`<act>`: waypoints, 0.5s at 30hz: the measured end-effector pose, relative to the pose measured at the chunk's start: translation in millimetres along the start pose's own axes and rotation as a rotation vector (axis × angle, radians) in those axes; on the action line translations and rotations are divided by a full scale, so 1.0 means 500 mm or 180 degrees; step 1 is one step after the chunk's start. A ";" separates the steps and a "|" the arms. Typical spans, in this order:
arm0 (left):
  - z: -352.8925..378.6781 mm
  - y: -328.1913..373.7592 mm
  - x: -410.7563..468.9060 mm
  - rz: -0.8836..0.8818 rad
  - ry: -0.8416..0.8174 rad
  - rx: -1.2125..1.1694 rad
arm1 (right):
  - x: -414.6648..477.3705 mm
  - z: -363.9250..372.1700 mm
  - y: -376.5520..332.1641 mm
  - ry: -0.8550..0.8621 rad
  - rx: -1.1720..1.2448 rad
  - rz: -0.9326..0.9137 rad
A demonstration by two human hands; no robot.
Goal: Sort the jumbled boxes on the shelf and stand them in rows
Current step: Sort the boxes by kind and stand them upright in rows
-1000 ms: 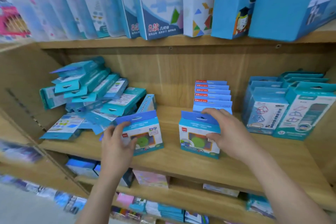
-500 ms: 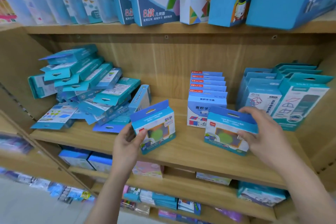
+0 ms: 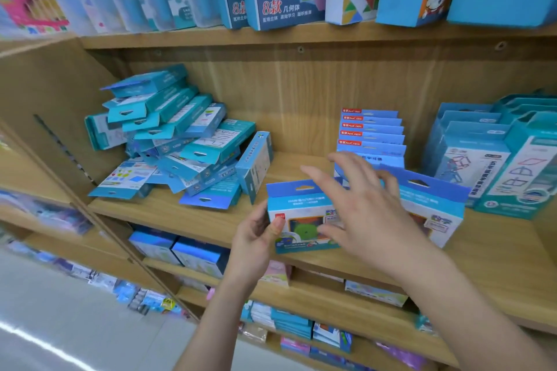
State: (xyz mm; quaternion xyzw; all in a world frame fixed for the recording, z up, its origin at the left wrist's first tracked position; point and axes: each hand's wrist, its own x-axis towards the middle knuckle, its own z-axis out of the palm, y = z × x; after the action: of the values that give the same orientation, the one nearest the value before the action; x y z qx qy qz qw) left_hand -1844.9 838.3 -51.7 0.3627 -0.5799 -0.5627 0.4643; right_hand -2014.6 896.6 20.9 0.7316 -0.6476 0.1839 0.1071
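At the front of the middle shelf, the left hand (image 3: pixel 256 241) grips a small blue cardboard box with a green disc on its face (image 3: pixel 297 205) by its left edge, with the thumb pressed on the front and the fingers curled behind. The box is upright at the front lip; whether it touches the board cannot be confirmed. The right hand (image 3: pixel 373 220) holds nothing: its fingers are straight and spread, palm down, crossing in front of that box's right half. Half a second earlier this hand gripped a matching second blue box (image 3: pixel 437 208). That box now stands free on the light wooden shelf board (image 3: pixel 193 214), slightly skewed, just in front of the upright row of blue boxes with red top labels (image 3: pixel 372 135). Over the same interval the left hand's box moves from beside the jumbled pile of teal and blue flat boxes (image 3: pixel 180 141) toward the centre, nearer the released one. Assessment: one placement is complete, and the freed right hand appears to be reaching to take or steady the held box so that it can be stood with its twin. The pile at the left of the shelf remains tilted and overlapping, so most of the sorting is still outstanding. Tall teal window boxes (image 3: pixel 488 166) at the right already stand in rows.
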 end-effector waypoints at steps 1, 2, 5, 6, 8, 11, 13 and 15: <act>-0.005 0.001 0.000 -0.0027 -0.0070 0.0053 | 0.016 0.008 -0.008 -0.0176 -0.0095 -0.0027; -0.014 0.002 0.002 -0.0066 -0.0152 0.0139 | 0.029 0.014 -0.012 -0.0365 -0.0144 -0.0004; -0.050 0.015 0.015 -0.0138 -0.0543 0.0722 | 0.058 0.012 -0.014 -0.0781 -0.0375 0.0062; -0.062 0.021 0.019 -0.0091 -0.0693 0.1050 | 0.066 0.007 -0.014 -0.0857 -0.0408 0.0044; -0.088 0.034 0.026 0.0301 -0.0688 0.2135 | 0.079 -0.005 -0.014 -0.1064 -0.0373 0.0054; -0.128 0.072 0.054 0.1317 -0.0531 0.3541 | 0.089 -0.007 -0.016 -0.1212 -0.0231 0.0334; -0.150 0.101 0.093 0.1903 -0.0669 0.4249 | 0.090 -0.005 -0.021 -0.1113 -0.0121 0.0619; -0.152 0.131 0.132 0.2064 -0.1156 0.5140 | 0.091 -0.005 -0.030 -0.0913 0.0011 0.0903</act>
State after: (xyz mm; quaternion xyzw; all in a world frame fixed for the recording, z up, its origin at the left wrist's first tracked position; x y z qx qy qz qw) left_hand -1786.6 759.1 16.8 0.3026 -0.9387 0.1282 0.1043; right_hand -1995.7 858.2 43.2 0.6520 -0.7525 0.0922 -0.0144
